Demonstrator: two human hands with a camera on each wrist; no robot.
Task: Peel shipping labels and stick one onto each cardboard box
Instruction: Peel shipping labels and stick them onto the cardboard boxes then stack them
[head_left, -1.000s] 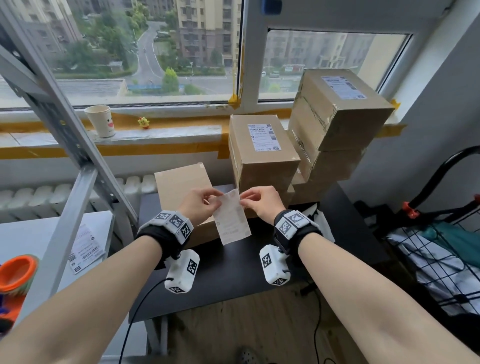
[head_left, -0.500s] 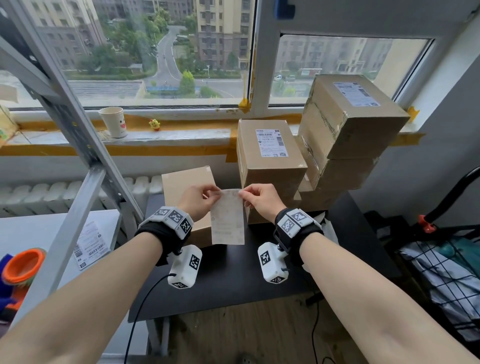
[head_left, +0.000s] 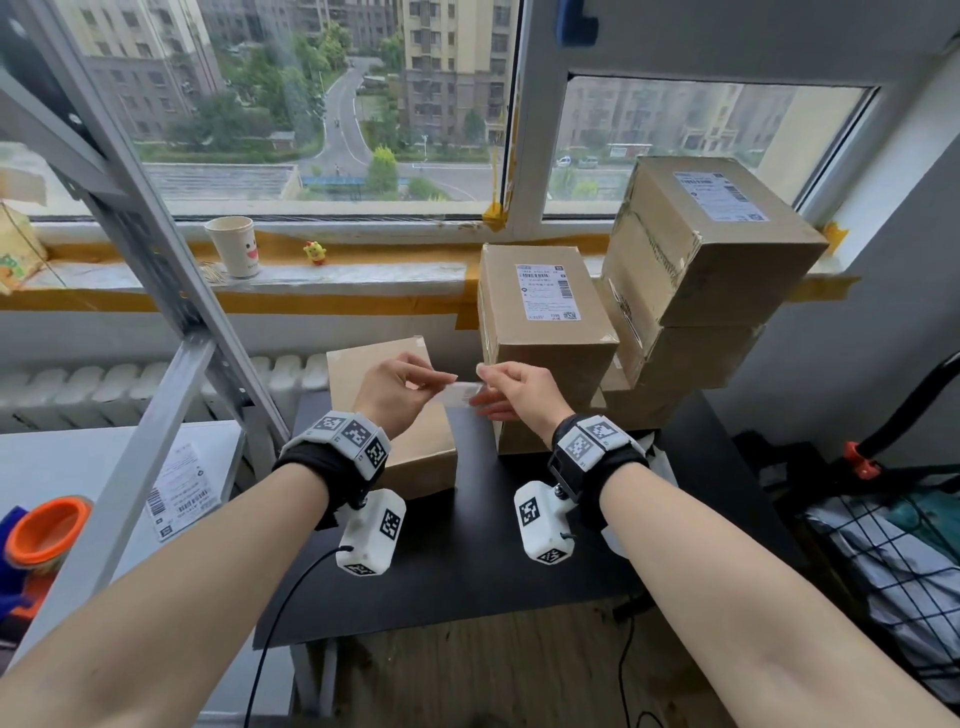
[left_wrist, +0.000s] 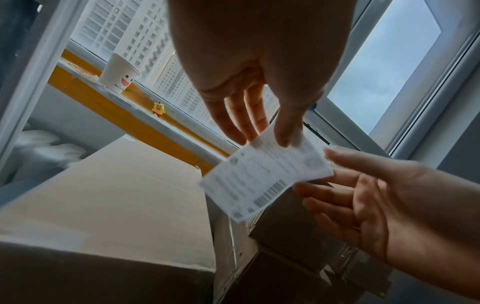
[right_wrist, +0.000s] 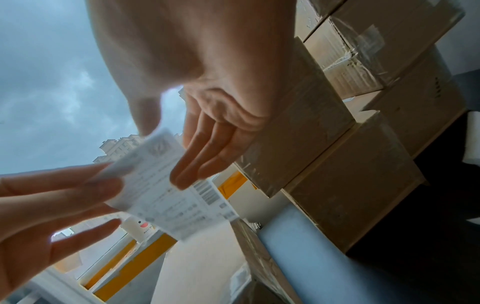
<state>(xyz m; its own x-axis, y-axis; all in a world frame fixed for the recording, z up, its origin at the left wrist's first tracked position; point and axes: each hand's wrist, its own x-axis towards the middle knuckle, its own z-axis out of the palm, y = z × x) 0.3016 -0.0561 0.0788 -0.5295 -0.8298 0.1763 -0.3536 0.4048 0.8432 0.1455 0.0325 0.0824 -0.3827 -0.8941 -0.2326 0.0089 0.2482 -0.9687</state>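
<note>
Overhead, thin rectangular paper label (head_left: 460, 392) pinched between left hand (head_left: 392, 397) and right hand (head_left: 519, 397).

A room corner by a wide window, in soft overcast daylight.

We see a black worktop (head_left: 467, 582) standing against a wall under the window (head_left: 322, 104), which looks out on apartment blocks, trees and a road. Yellow tape (head_left: 363, 249) runs along the sill, where a paper cup (head_left: 232, 246) and a small yellow toy (head_left: 315, 252) stand apart. A grey metal frame (head_left: 156, 291) slants across the left, with a white radiator (head_left: 130, 384) behind it. A grey wall (head_left: 857, 338) closes the right side. Wooden flooring (head_left: 467, 675) shows below.
</note>
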